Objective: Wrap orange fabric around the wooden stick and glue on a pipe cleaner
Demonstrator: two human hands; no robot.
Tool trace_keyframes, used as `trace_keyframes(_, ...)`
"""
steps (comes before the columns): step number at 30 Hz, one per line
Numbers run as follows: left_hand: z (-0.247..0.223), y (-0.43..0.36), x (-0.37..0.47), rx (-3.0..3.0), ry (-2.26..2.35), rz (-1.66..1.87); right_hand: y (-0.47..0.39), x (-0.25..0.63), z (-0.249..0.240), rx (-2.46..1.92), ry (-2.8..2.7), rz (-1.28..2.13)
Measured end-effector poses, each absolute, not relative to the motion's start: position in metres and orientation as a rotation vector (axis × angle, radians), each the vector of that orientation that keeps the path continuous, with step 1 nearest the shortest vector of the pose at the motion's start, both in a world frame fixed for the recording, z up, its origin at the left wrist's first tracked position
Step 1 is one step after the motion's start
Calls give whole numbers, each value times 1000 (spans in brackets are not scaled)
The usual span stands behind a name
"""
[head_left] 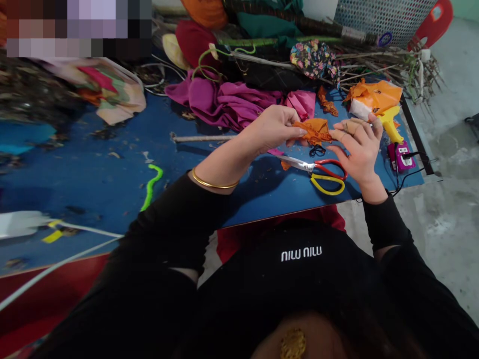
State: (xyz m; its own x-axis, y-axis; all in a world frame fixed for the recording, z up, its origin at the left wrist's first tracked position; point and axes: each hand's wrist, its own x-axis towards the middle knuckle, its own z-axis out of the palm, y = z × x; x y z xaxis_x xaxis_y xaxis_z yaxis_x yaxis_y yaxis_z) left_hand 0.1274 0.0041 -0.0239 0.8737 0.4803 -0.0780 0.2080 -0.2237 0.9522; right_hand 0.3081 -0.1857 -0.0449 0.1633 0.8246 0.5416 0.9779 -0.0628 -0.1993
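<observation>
My left hand (277, 128) pinches the left end of a small crumpled orange cloth (317, 130) above the blue table (187, 187). On the cloth's right side, my right hand (357, 144) has its fingers bent and partly spread, with fingertips at the cloth's edge; whether they grip it is unclear. Scissors (312, 168) with one red and one yellow handle lie below the cloth, near the table's front edge. A small black cord (317, 150) rests between the cloth and the scissors.
Purple fabric (232, 102) and a thin stick (205, 138) lie behind my left hand. At the right are an orange bag (377, 97), a yellow glue gun (391, 124) and a purple power socket (403, 155). A green fuzzy strip (151, 187) lies left.
</observation>
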Motion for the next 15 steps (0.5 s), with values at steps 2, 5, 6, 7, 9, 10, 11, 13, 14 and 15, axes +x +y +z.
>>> trace_keyframes(2,-23,5,128,1773,514,250,-182,306,-47,-1937,-1721,-406)
trace_keyframes(5,-20,4,128,1716,538,198,-177,308,-50,-1914,-1735,-440)
trace_keyframes(6,-19,4,129,1703,553,181,-176,308,-51,-1904,-1732,-442)
trace_keyframes(7,-17,3,129,1694,567,166,-174,309,-51,-1896,-1725,-436)
trace_keyframes(9,-16,1,130,1692,590,144,-172,308,-50,-1890,-1701,-405)
trace_keyframes(10,-16,0,130,1697,597,141,-171,307,-48,-1897,-1680,-380)
trace_keyframes(11,-17,0,131,1706,601,147,-170,305,-46,-1911,-1652,-349)
trace_keyframes(13,-20,-1,132,1734,602,174,-168,300,-42,-1957,-1575,-273)
trace_keyframes(14,-23,-1,132,1754,599,192,-167,297,-40,-1981,-1524,-224)
trace_keyframes(15,-26,-1,133,1779,597,210,-166,295,-37,-2002,-1468,-167)
